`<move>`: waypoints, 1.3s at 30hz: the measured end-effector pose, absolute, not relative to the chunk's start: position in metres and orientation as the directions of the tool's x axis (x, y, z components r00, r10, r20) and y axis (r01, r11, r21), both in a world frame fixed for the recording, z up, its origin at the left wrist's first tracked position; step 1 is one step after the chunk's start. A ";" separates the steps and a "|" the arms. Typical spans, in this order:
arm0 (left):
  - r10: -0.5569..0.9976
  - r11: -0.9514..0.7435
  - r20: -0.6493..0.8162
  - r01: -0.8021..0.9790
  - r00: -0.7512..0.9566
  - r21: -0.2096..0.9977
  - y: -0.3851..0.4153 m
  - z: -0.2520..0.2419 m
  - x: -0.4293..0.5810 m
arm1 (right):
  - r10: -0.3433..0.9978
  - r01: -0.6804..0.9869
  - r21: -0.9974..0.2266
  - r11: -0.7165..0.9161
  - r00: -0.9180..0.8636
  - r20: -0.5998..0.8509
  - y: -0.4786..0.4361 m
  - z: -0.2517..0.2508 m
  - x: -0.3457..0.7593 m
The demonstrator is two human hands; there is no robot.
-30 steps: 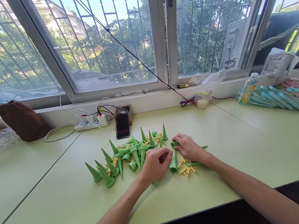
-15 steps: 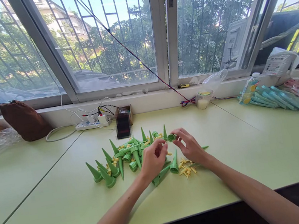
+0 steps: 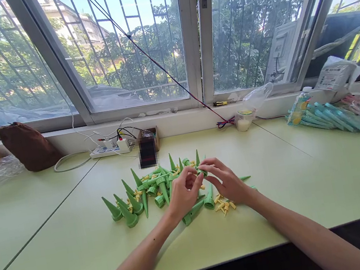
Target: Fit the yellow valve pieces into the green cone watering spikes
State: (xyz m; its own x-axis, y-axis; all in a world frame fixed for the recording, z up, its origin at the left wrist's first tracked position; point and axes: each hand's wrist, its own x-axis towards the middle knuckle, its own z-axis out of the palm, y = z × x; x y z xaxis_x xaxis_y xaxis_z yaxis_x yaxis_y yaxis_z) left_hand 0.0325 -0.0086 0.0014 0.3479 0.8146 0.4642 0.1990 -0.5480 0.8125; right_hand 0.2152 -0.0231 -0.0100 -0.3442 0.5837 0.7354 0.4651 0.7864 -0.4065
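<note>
Between my fingertips is a green plastic cone spike (image 3: 202, 173), mostly covered by the fingers. My right hand (image 3: 228, 183) pinches it from the right. My left hand (image 3: 185, 194) is closed in a pinch against its near side; what those fingers hold is hidden. Below the hands, another green spike (image 3: 209, 201) stands with its ribbed open end toward me, and one more (image 3: 193, 213) lies on its side. Small yellow plastic fittings (image 3: 225, 207) are heaped below my right hand.
A pile of green spikes (image 3: 162, 186) mixed with yellow fittings spreads to the left, some standing points up. A power strip (image 3: 110, 151), a small box (image 3: 157, 138) and a lidded cup (image 3: 243, 122) stand along the back. Blue plastic packets (image 3: 339, 117) lie at right.
My hands have come together: the right hand has brought the green spike left and down to the fingertips of my left hand. The spike's round open end, visible before, is now mostly covered.
</note>
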 end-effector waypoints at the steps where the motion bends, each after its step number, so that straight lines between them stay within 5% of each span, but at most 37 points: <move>1: 0.815 -0.548 0.465 0.197 0.346 0.813 -0.009 0.001 0.032 | 0.568 0.464 -0.388 0.796 -0.353 0.743 -0.024 -0.010 0.214; 18: 0.828 -0.487 0.424 0.098 0.367 0.868 -0.010 0.000 0.032 | 0.516 0.463 -0.315 0.829 -0.415 0.749 -0.026 -0.013 0.211; 26: 0.824 -0.540 0.488 0.140 0.287 0.830 -0.011 0.002 0.032 | 0.663 0.503 -0.512 0.696 -0.177 0.728 -0.018 -0.006 0.226; 33: 0.758 -0.650 0.599 0.221 0.258 0.727 -0.015 0.003 0.033 | 0.878 0.638 -0.618 0.460 -0.227 0.421 0.003 -0.004 0.265; 39: 0.767 -0.633 0.586 0.160 0.262 0.758 -0.015 0.002 0.033 | 0.899 0.573 -0.715 0.401 -0.397 0.186 -0.001 0.011 0.289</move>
